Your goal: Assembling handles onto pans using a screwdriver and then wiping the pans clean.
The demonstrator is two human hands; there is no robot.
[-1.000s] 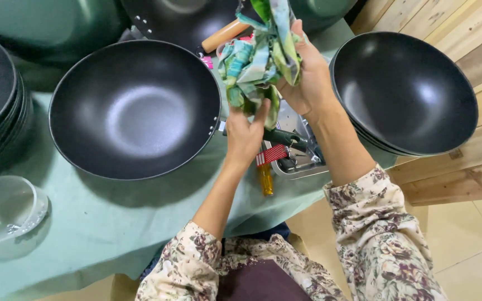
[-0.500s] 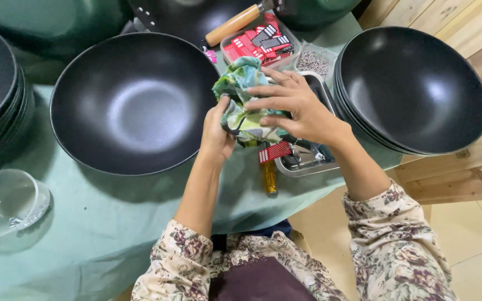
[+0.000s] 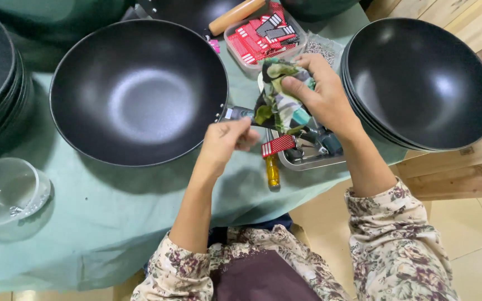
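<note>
Cloth (image 3: 279, 103) sits pinched in the right hand (image 3: 322, 97), above the closed left hand (image 3: 224, 142) gripping the wok (image 3: 138, 92) stub.

- The left hand (image 3: 227, 145) sits low at centre, the right hand (image 3: 322, 97) just beyond it and to its right.
- A cloth (image 3: 277, 100) hangs between them, pinched by the right hand.
- Left of both hands, a wok (image 3: 138, 92) rests on the table cover (image 3: 85, 223), its handle stub reaching towards the left hand.
- Under the right hand lies a metal tray (image 3: 313, 159); a screwdriver (image 3: 273, 170) pokes out at its near edge.
- Beyond the right hand stands a tub of labels (image 3: 263, 36).
- Right of it, stacked woks (image 3: 422, 83).
- Far left of the hands, a glass lid (image 3: 6, 192).
</note>
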